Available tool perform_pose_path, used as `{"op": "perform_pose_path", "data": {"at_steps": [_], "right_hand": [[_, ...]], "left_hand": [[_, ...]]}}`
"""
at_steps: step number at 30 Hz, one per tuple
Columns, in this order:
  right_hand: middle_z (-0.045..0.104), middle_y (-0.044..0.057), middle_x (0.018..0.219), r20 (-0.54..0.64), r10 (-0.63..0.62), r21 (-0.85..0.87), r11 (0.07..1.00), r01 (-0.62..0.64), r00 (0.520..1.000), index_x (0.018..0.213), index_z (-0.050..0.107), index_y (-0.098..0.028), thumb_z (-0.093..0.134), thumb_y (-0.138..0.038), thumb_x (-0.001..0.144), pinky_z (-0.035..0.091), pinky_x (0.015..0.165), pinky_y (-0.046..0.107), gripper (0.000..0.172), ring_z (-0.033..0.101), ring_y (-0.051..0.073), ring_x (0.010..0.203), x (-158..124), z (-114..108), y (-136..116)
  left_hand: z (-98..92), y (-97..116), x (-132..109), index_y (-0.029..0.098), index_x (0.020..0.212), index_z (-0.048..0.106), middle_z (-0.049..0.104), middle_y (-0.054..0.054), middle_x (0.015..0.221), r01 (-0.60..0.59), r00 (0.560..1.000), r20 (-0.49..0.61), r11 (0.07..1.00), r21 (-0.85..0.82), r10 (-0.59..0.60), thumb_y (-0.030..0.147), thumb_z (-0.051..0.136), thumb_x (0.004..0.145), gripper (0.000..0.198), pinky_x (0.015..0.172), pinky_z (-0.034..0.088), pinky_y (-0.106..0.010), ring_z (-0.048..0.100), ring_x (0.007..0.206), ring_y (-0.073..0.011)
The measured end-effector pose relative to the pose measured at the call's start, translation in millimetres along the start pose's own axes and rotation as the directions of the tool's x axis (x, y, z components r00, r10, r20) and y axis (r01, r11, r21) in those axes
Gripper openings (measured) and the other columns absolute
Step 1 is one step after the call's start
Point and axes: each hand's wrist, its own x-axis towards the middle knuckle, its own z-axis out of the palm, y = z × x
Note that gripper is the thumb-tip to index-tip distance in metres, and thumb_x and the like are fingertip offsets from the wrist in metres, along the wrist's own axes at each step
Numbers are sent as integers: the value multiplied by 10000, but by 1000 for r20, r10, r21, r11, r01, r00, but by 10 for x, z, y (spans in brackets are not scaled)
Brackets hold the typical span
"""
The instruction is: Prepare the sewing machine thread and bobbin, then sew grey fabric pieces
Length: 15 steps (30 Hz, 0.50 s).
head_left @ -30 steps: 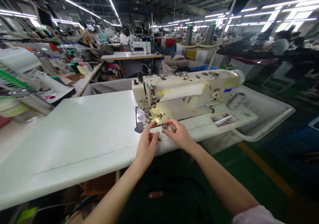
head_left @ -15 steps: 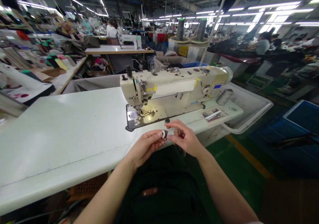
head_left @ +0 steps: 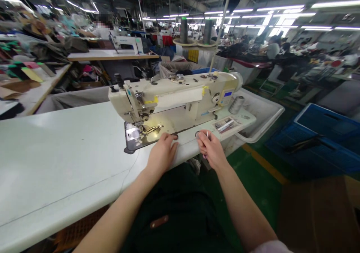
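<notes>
Nearest is a dark apron (head_left: 182, 208) with a brown tab (head_left: 159, 221), too small for any marking to be read. The left hand (head_left: 163, 153) is at the front of the white table (head_left: 70, 159), thumb parted a little from the bent fingers; their tips are at a small dark disc (head_left: 176, 137) just in front of the machine's bed, and whether they grip it cannot be told. Well apart to the right, the right hand (head_left: 211, 148) has its fingers curled in closely, a small ring (head_left: 197, 134) held at the tips and a thin white piece (head_left: 207, 134) sticking up. Beyond is the machine (head_left: 165, 88), its arm bearing a white strip (head_left: 180, 97) with yellow tape at both ends; the blue display (head_left: 227, 94) cannot be read. On its right are a tray (head_left: 238, 127) of small things, a grey cone (head_left: 236, 104) and, farther out, blue crates (head_left: 309, 123). Farther back stand 2 dark cones (head_left: 184, 30) and a 2nd machine (head_left: 125, 42), its lettering blurred beyond reading, with a person (head_left: 102, 32) in white behind it
</notes>
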Motion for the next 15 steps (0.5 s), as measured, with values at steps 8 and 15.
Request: {"op": "perform_pose_path", "data": {"at_steps": [8, 15], "right_hand": [[409, -87, 577, 10, 78, -63, 995, -77, 997, 933, 532, -179, 698, -462, 754, 156, 398, 179, 374, 260, 31, 418, -9, -25, 90], [498, -37, 647, 40, -89, -356, 929, 98, 995, 919, 586, -186, 613, -480, 829, 348, 506, 219, 309, 443, 105, 574, -34, 104, 214]], "left_hand": [[190, -196, 394, 146, 930, 716, 619, -110, 932, -17, 1000, 19, 993, -120, 20, 200, 616, 777, 190, 936, 469, -456, 588, 904, -254], [90, 218, 18, 130, 1004, 724, 722, -95, 1040, 453, 860, 352, 238, -859, -369, 236, 726, 748, 277, 969, 505, -342, 674, 945, -186]]}}
